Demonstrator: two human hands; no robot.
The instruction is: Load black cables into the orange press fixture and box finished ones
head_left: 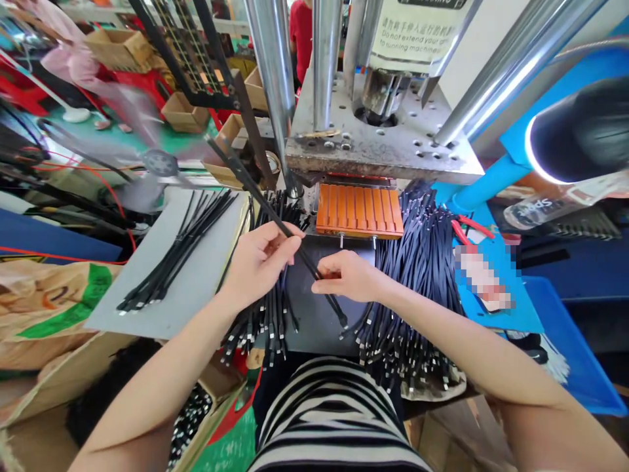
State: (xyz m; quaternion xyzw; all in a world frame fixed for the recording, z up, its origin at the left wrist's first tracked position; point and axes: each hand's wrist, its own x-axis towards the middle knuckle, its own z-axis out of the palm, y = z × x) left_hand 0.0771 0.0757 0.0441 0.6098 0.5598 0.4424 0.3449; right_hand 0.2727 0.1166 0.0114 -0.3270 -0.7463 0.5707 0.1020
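Between my two hands stretches a flat black cable [265, 204] with a connector on its end, slanting from upper left to lower right. My left hand [260, 262] pinches it near the middle, thumb against fingers. Lower down, my right hand [346, 275] has its fingers closed around the cable's other part. Just beyond my hands sits an orange grooved block [360, 211] under the press plate [383, 147]. A large pile of black cables [417, 262] lies to the right, and another bunch of cables [275, 308] lies below my left hand.
A grey board [196, 288] on the left carries a smaller bundle of black cables [171, 255]. Steel press columns [275, 85] rise ahead. Red-handled pliers [464, 233] and a bottle [545, 206] are at right, near a blue tray [580, 354]. A fan [160, 162] stands at left.
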